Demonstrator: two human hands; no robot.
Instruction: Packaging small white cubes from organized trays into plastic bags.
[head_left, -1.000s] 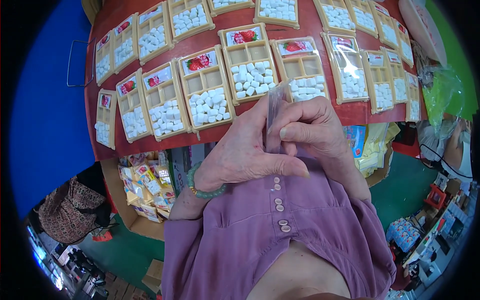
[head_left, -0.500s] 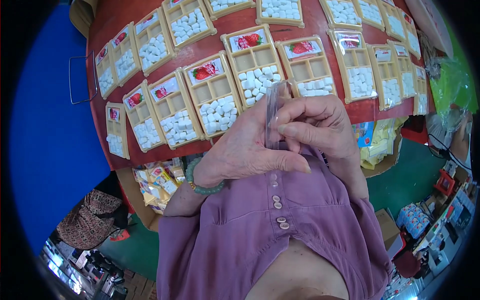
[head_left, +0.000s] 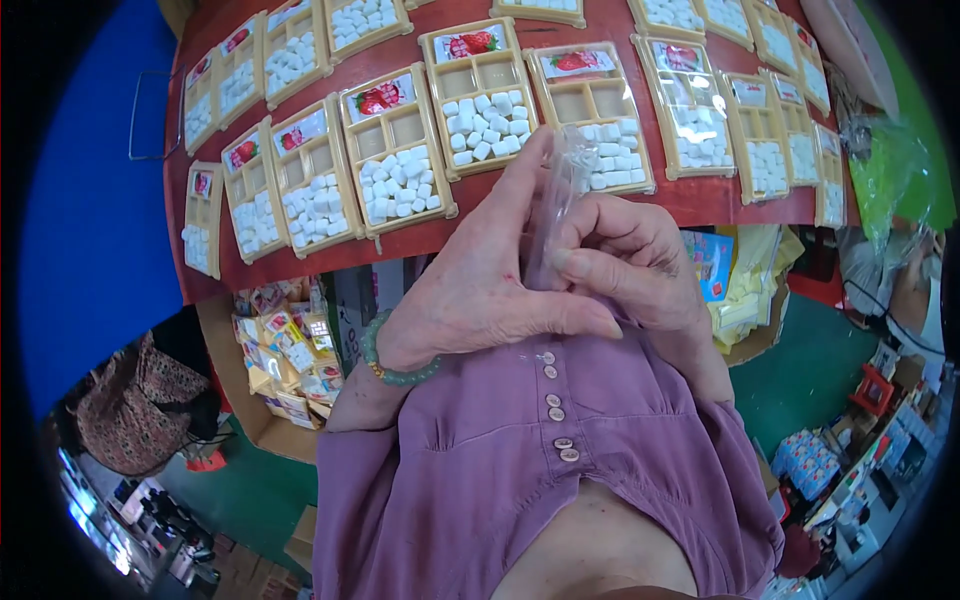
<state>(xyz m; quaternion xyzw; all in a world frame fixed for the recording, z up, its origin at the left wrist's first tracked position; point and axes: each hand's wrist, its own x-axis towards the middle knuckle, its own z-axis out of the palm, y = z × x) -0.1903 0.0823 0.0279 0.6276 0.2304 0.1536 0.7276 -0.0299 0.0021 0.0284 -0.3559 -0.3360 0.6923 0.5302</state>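
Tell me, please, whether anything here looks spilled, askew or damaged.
Nothing looks spilled: the white pieces sit inside their trays. The one oddity is a small red mark on the back of the left hand, beside the clear plastic; I cannot tell what it is.

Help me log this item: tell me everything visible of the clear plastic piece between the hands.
The clear plastic piece is colourless and glossy, with pale reflections. It shows nearly edge-on as a narrow strip, top tipped right; its layers cannot be counted. The left hand holds its left side; the right hand touches its right side. It is held at the near edge of the red table.
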